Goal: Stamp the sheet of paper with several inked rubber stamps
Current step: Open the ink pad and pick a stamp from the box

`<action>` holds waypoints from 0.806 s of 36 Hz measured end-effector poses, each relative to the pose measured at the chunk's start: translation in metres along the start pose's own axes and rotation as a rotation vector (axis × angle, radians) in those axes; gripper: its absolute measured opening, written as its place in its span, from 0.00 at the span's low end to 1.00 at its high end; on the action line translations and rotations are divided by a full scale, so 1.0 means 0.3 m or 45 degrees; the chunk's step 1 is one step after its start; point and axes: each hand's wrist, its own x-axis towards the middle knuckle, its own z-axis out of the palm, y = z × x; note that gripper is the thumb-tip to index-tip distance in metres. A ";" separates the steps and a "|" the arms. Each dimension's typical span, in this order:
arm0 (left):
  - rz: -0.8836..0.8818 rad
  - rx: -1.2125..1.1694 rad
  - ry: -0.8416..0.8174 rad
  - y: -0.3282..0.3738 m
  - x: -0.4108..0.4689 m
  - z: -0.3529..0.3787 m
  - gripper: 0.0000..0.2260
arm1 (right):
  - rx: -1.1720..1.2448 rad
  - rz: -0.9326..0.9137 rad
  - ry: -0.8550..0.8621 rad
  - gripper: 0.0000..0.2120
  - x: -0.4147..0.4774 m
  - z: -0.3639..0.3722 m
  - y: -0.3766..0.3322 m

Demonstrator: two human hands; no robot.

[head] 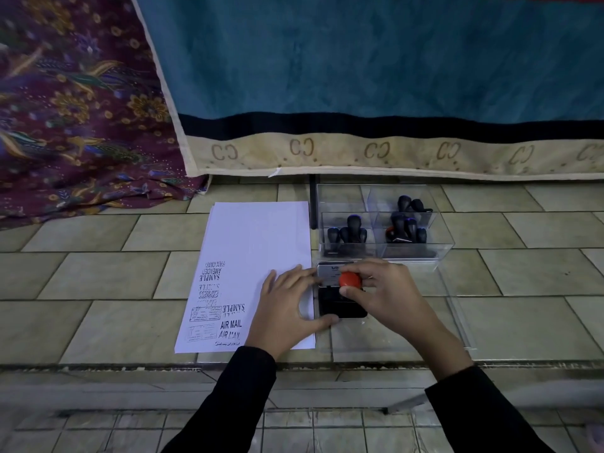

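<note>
A white sheet of paper (pixel 258 250) lies on the tiled floor, its near left part covered with several black stamp prints such as AIR MAIL and SAMPLE. Just right of it sits an open black ink pad (pixel 340 305) with its lid raised behind. My right hand (pixel 389 295) pinches a stamp with a red knob (pixel 349 280) and holds it down on the pad. My left hand (pixel 287 305) lies flat on the paper's right edge, thumb and fingertips touching the pad's side.
A clear plastic box (pixel 382 220) with compartments holds several black-handled stamps behind the pad. Its clear lid (pixel 457 322) lies on the floor to the right. A teal blanket and purple floral cloth hang at the back. A step edge runs across near me.
</note>
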 end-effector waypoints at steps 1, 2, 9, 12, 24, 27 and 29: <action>0.000 -0.002 0.002 0.000 0.000 0.000 0.34 | 0.003 0.001 0.003 0.16 0.000 -0.002 0.002; 0.001 -0.004 0.004 0.000 0.000 0.000 0.34 | 0.002 0.001 0.003 0.16 -0.001 -0.001 0.003; -0.002 0.004 0.001 -0.010 0.000 0.007 0.34 | -0.028 -0.010 -0.032 0.17 -0.025 0.004 -0.003; -0.003 -0.002 0.017 -0.012 0.001 0.014 0.33 | 0.031 0.009 -0.014 0.17 -0.031 0.007 0.004; 0.002 0.006 0.016 -0.016 0.000 0.012 0.34 | 0.147 0.066 0.000 0.17 -0.013 0.022 -0.015; -0.004 0.007 -0.006 -0.015 0.001 0.010 0.34 | 0.083 0.027 -0.028 0.17 -0.011 0.040 -0.029; -0.007 -0.005 -0.015 -0.014 0.002 0.009 0.34 | 0.032 0.001 -0.027 0.18 -0.006 0.049 -0.036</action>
